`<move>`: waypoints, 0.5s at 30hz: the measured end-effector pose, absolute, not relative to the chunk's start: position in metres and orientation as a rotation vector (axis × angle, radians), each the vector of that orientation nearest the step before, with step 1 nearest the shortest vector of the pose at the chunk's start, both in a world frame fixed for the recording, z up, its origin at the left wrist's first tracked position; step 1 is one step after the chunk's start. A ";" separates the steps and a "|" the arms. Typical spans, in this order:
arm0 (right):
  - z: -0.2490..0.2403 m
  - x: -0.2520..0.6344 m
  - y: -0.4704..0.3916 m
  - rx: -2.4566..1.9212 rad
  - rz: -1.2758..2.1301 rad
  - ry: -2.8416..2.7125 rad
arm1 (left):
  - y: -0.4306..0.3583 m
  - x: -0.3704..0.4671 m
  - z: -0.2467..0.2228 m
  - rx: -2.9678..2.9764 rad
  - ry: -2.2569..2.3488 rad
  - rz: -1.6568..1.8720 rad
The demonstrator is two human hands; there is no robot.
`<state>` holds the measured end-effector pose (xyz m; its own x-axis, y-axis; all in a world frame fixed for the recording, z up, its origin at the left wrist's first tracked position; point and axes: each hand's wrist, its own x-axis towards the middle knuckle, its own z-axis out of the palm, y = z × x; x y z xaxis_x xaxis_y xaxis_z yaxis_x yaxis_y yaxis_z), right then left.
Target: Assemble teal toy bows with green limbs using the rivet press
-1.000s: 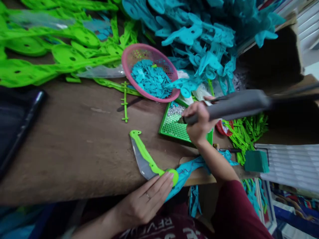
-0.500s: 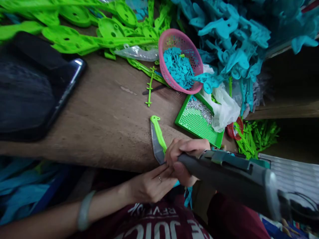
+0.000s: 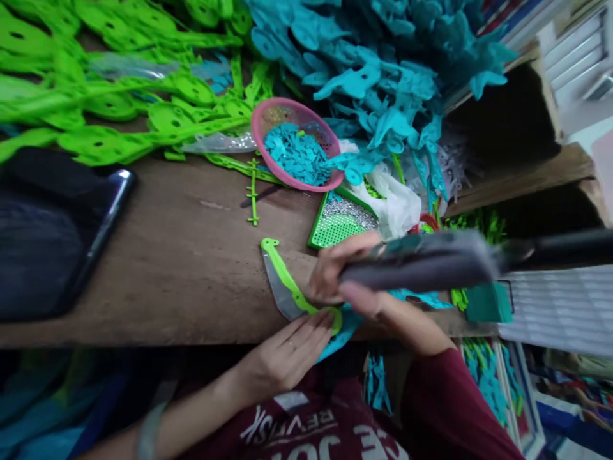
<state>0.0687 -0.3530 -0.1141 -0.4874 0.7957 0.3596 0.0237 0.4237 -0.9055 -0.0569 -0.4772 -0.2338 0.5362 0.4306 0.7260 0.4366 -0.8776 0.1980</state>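
A green plastic part with a clear curved piece (image 3: 280, 287) lies at the table's front edge, its near end joined to a blue part (image 3: 345, 329). My left hand (image 3: 292, 351) rests on that near end, fingers stretched out and pressed together over it. My right hand (image 3: 342, 268) is wrapped round a dark power tool (image 3: 416, 262), whose body points right and is blurred. The tool's tip is hidden behind my right fingers, just above the green part.
Behind sit a pink basket of blue pieces (image 3: 297, 153), a green tray of small metal bits (image 3: 342, 220) and a white plastic bag (image 3: 395, 204). Green parts (image 3: 105, 137) and blue parts (image 3: 383, 83) pile up at the back. A black object (image 3: 52, 236) lies left.
The tool has swung from slanting down-right to nearly level. My hands have parted slightly, and more of the green part and the blue part shows. The whole view has shifted.
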 end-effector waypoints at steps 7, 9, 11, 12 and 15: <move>-0.086 0.110 -0.307 -1.000 0.799 -1.691 | -0.461 -0.095 -0.180 -2.992 -0.886 -0.958; -0.091 0.131 -0.321 -1.234 0.519 -1.834 | -0.451 -0.113 -0.174 -2.985 -0.949 -0.964; -0.106 0.148 -0.338 -1.414 0.273 -2.043 | -0.436 -0.127 -0.173 -2.916 -1.015 -0.994; -0.116 0.155 -0.345 -1.463 0.222 -2.194 | -0.428 -0.131 -0.173 -2.886 -1.039 -0.988; -0.142 0.164 -0.353 -1.459 0.220 -2.514 | -0.400 -0.125 -0.177 -2.902 -0.990 -0.902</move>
